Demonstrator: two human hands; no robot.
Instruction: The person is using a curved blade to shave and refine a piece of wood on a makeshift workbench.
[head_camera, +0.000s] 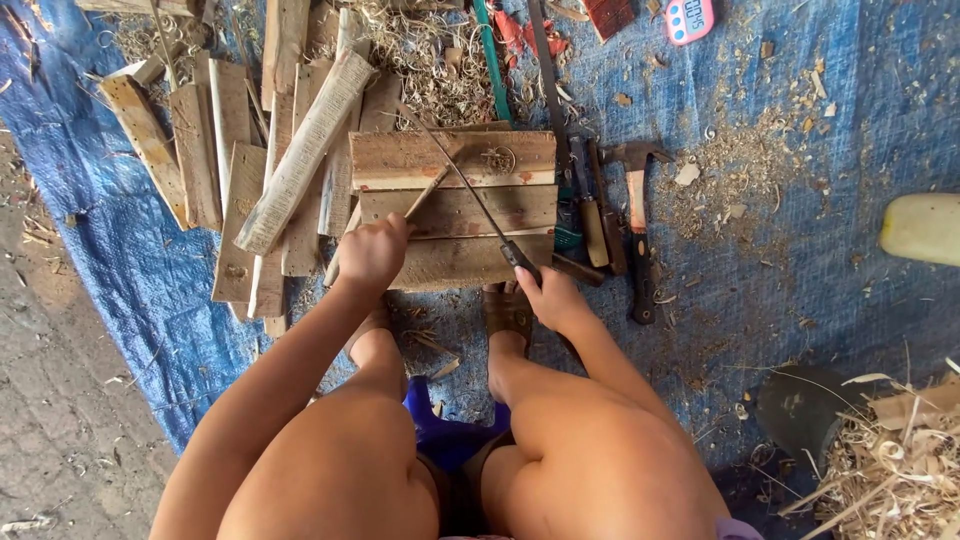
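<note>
left hand (372, 252) grip closed around a thin pale wooden stick (428, 193) lying on the slatted wooden board (452, 210). right hand (552, 297) grip pinches the dark handle of a long narrow-bladed knife (470, 190), blade crossing the stick. pink rectangular timer (689, 20) at top edge on blue tarpaulin (830, 130).

Surface: blue tarp (800, 250) spread over bare ground | Centre: plank block (455, 210) sat on it | Left: loose wood planks (215, 150) lay piled | Right of block: hammer (638, 230) and sheathed blades (592, 215) lay side by side | Scattered: wood shavings (440, 60) | Far right: pale yellow container (922, 228).
</note>
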